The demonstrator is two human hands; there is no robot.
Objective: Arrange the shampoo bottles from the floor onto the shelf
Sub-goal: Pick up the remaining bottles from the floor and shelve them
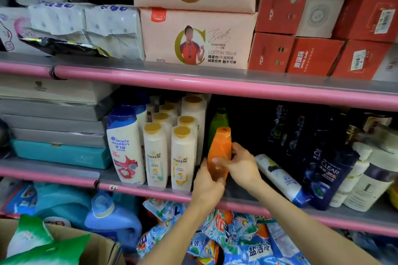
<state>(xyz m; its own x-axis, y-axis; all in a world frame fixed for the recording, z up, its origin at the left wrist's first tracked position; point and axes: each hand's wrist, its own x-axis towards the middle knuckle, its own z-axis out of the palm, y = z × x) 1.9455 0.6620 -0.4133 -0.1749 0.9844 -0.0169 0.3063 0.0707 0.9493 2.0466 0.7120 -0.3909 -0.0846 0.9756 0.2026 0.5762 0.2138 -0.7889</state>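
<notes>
An orange shampoo bottle (220, 148) stands nearly upright at the front of the middle shelf (241, 197). My left hand (206, 183) grips its lower part from the left. My right hand (239, 164) holds it from the right, thumb across its front. Just behind it stands a green bottle (219, 123). White Pantene bottles (182, 159) with gold caps fill the rows to its left, beside a white Head & Shoulders bottle (125, 146). A white bottle with a blue cap (282, 178) lies on its side to the right.
Dark Clear bottles (329, 172) and white pump bottles (366, 180) crowd the right of the shelf. Flat boxes (56, 118) are stacked at its left. Tissue packs (198, 36) and red boxes (312, 56) fill the top shelf. Detergent bags (226, 239) lie below.
</notes>
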